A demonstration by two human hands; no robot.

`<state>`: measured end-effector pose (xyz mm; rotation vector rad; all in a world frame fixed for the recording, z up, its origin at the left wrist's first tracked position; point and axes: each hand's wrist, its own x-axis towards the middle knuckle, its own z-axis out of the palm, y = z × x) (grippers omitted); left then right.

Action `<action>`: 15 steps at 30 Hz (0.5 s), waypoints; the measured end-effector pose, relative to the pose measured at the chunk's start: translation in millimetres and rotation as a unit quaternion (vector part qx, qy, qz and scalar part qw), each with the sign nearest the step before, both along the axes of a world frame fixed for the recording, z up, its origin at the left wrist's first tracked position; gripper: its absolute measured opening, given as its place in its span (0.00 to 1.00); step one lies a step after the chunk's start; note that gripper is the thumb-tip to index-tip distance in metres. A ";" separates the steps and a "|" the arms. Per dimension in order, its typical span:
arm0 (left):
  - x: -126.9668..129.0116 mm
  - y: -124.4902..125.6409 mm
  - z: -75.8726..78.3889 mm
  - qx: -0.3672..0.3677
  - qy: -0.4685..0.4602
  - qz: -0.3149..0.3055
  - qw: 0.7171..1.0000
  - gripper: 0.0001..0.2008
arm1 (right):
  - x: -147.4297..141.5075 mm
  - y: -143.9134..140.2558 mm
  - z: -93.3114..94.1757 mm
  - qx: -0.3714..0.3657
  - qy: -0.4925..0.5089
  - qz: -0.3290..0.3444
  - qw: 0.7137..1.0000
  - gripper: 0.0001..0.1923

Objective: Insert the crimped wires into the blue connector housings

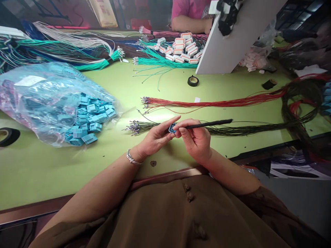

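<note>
My left hand (156,138) is closed around a small blue connector housing (172,128), its face with small openings turned up. Close against it, my right hand (198,141) pinches a slim black rod-like tool (214,123) whose far end sticks out to the right. The right fingertips meet the housing, and the tool's near end is hidden by them. Behind both hands lies a bundle of dark wires (232,130) with metal terminals (133,127) at its left end. A bundle of red wires (219,103) runs further back.
At left, a clear plastic bag (46,113) spills blue connector housings (89,117). White connectors (184,48) and green wires (165,62) lie at the back, beside a grey upright panel (227,44). A black tape roll (192,81) sits before it. Another person's arm (191,24) is behind.
</note>
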<state>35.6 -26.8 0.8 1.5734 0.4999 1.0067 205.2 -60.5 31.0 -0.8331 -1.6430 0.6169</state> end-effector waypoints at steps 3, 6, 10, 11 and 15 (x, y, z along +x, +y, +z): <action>-0.6 0.7 -0.5 0.012 0.008 0.001 1.000 0.29 | 1.7 1.3 0.0 0.018 -0.020 0.007 1.000 0.04; -1.3 1.2 -1.0 0.019 0.016 0.004 1.000 0.29 | 2.8 3.1 0.3 0.040 -0.042 0.011 0.998 0.04; -1.6 2.7 -3.4 0.031 0.032 0.006 0.999 0.29 | 3.6 5.7 1.9 0.051 -0.069 0.010 0.996 0.03; -1.6 3.2 -4.5 0.039 0.034 0.002 0.999 0.28 | 3.8 6.5 2.6 0.049 -0.078 0.010 0.996 0.03; -1.5 4.1 -10.2 0.061 0.051 -0.016 0.997 0.28 | 5.5 10.2 5.7 0.052 -0.140 0.009 0.989 0.02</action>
